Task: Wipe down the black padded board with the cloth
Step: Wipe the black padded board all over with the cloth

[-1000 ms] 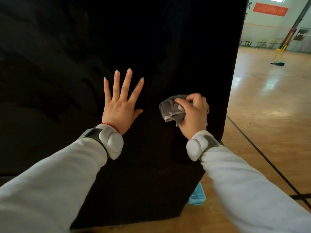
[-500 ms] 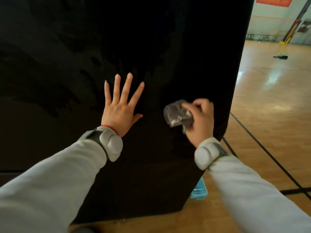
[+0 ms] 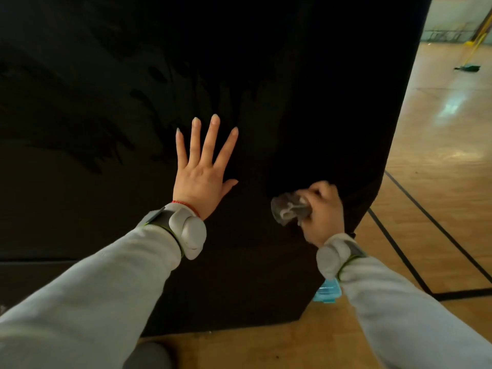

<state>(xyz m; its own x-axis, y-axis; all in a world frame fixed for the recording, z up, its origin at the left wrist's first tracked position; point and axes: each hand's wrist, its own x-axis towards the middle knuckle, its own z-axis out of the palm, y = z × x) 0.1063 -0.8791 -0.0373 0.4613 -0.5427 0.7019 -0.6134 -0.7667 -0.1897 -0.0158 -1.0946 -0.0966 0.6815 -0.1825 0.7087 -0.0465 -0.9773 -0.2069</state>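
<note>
The black padded board (image 3: 133,89) stands upright in front of me and fills most of the view, with darker smeared patches across its upper left. My left hand (image 3: 202,171) presses flat on it with fingers spread and straight. To the right and lower, my right hand (image 3: 323,211) grips a bunched grey cloth (image 3: 288,209) against the board near its right edge.
A wooden gym floor (image 3: 436,182) with black lines stretches to the right of the board. A small blue plastic box (image 3: 327,290) lies on the floor by the board's lower right corner. A mop (image 3: 467,66) rests on the floor far back.
My right hand has dragged the cloth downward along the board. My left hand has stayed flat in place.
</note>
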